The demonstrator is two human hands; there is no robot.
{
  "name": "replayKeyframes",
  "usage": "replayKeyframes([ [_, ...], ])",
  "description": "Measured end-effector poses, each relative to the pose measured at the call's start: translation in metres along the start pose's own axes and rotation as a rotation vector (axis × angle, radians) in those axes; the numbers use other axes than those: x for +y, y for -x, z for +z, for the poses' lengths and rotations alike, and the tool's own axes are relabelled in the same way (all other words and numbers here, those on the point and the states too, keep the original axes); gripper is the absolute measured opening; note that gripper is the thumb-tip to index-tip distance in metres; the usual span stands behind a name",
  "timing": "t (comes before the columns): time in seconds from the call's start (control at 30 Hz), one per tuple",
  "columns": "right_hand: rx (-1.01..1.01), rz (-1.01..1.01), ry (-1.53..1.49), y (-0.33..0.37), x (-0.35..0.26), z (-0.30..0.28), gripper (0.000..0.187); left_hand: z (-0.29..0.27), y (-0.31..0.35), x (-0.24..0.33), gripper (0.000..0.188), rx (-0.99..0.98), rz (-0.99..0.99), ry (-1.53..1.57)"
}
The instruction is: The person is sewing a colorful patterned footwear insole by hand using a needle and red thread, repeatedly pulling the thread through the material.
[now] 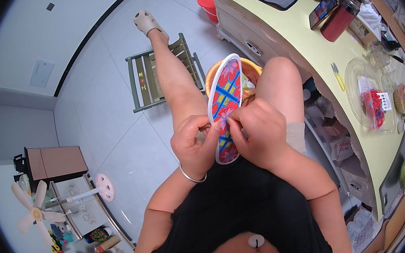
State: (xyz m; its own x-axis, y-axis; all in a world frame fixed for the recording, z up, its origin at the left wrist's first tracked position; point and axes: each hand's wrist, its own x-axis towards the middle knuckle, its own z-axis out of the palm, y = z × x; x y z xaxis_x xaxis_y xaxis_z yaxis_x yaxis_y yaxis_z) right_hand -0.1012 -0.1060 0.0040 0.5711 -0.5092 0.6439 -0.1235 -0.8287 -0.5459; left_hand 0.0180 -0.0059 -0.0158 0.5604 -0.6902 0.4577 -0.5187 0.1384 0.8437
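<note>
A long oval embroidered insole [229, 90] with a white border and a red, blue and yellow stitched pattern stands tilted above my lap. My left hand [195, 139] grips it by its left edge, thumb on the patterned face. The fingers of my right hand [260, 126] are closed in a pinch against the middle of that face. Whatever lies between those fingertips is too small or hidden to make out. Beyond the insole, between my knees, is a yellow-rimmed bin [250, 66], partly covered by it.
On my right runs a pale yellow counter [296, 32] with a phone [323, 10], red flask [341, 17], yellow-handled scissors [338, 77] and a clear tray [357, 105] with red thread. A slatted folding stool [144, 80] stands ahead, under my outstretched leg. A fan [36, 214] is at left.
</note>
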Motion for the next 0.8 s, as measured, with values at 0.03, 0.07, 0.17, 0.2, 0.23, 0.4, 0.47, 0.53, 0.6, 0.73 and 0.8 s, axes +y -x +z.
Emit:
replayKeyframes([
  [0.03,0.005,-0.012,0.010,0.000,0.000,-0.001,0.014,0.001,0.000,0.002,0.012,-0.005,0.029,-0.021],
  [0.07,0.009,-0.012,0.003,0.001,0.000,0.001,0.012,0.003,0.001,0.004,0.011,-0.010,0.058,-0.043],
  [0.17,0.058,0.014,-0.081,-0.001,0.001,0.005,0.009,0.002,-0.001,0.002,0.008,0.023,-0.055,0.104],
  [0.2,0.096,0.045,-0.150,-0.003,-0.002,-0.002,0.008,-0.001,-0.002,0.000,0.007,0.043,-0.126,0.189],
  [0.23,0.134,0.073,-0.218,-0.006,-0.003,-0.008,0.006,-0.004,-0.004,0.004,0.007,0.051,-0.274,0.367],
  [0.4,0.194,0.719,-1.012,-0.003,0.019,-0.006,0.006,-0.011,-0.014,0.004,0.013,-0.073,-0.463,0.929],
  [0.47,0.062,1.071,-1.479,0.001,0.018,0.006,0.009,-0.005,-0.013,0.009,0.013,-0.129,-0.582,1.012],
  [0.53,0.063,1.161,-1.701,0.006,0.015,0.013,0.033,-0.002,-0.013,0.006,0.012,-0.188,-0.612,1.017],
  [0.6,0.044,1.172,-1.727,0.008,0.015,0.017,0.031,0.000,-0.014,0.009,0.012,-0.205,-0.645,1.058],
  [0.73,0.088,1.232,-1.800,0.011,0.020,0.020,0.031,0.005,-0.008,0.005,0.011,-0.219,-0.617,1.053],
  [0.8,0.164,1.268,-1.835,0.003,0.027,0.013,0.028,0.001,-0.007,0.006,0.012,-0.202,-0.607,1.064],
])
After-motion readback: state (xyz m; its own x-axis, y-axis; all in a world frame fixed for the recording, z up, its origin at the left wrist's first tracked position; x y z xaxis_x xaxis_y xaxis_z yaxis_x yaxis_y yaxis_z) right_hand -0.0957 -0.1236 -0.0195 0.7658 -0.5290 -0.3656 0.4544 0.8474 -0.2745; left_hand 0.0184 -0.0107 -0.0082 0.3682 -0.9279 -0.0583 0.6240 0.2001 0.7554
